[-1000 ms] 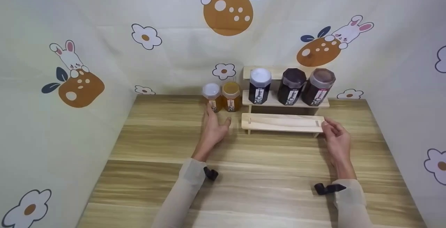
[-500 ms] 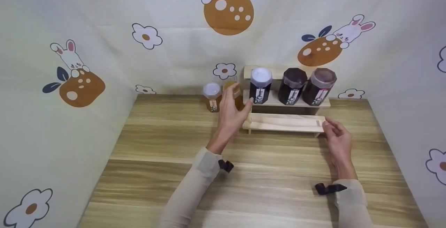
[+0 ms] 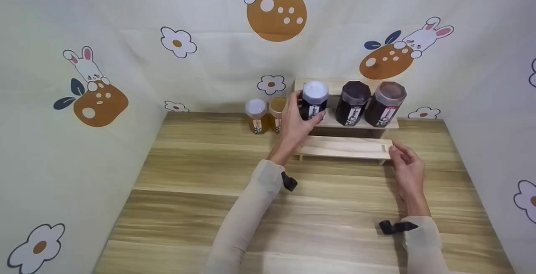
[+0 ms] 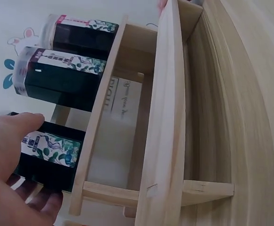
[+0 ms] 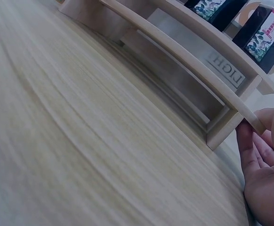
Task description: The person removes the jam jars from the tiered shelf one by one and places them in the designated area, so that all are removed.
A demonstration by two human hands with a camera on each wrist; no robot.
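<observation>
My left hand is around a dark jar with a white lid at the left end of the rack's middle shelf. In the left wrist view, the thumb lies along one side of this labelled jar and the fingers curl at the other. The jar stands upright at the shelf. With my right hand I pinch the right end of the lowest board of the wooden rack. In the right wrist view, thumb and fingers meet at the corner of that board.
Two more dark jars stand on the middle shelf, one with a dark lid and one with a brownish lid. Left of the rack, an amber jar with a white lid and a partly hidden yellow-lidded jar stand on the wooden table.
My left hand has moved right, from beside the amber jars to the white-lidded dark jar, and now grips it. My right hand stays at the rack's end.
</observation>
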